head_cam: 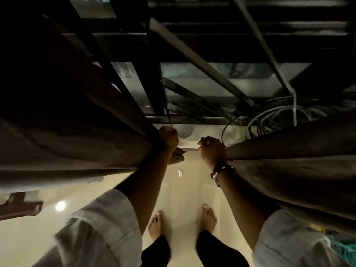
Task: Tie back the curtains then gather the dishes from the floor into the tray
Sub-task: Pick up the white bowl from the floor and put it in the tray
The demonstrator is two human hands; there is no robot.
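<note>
"What is the person doing now?"

"Opening the curtains, I think. The left hand (168,138) is curled tight round the edge of the left curtain (77,135). The right hand (212,149) is curled round the edge of the right curtain (289,164). There is a gap between the two hands, and you can see the window (212,79) through it."

"So the tying comes next?"

"I guess so. No curtain is tied yet. Each one needs to be bunched up at the side and held with a band or a knot. I can't see any band."

"What do the curtains look like?"

"Thick, soft, brown cloth, hanging in long deep folds. The window has dark, hard bars across it, and a heap of bendy grey wires (279,114) sits by its right corner."

"And the dishes?"

"I can't see any, or a tray. The floor (183,193) is pale, smooth and shiny. Bare feet (209,218) stand on it, and a small pale thing (179,172) lies near the wall. I can't tell what it is."
</note>
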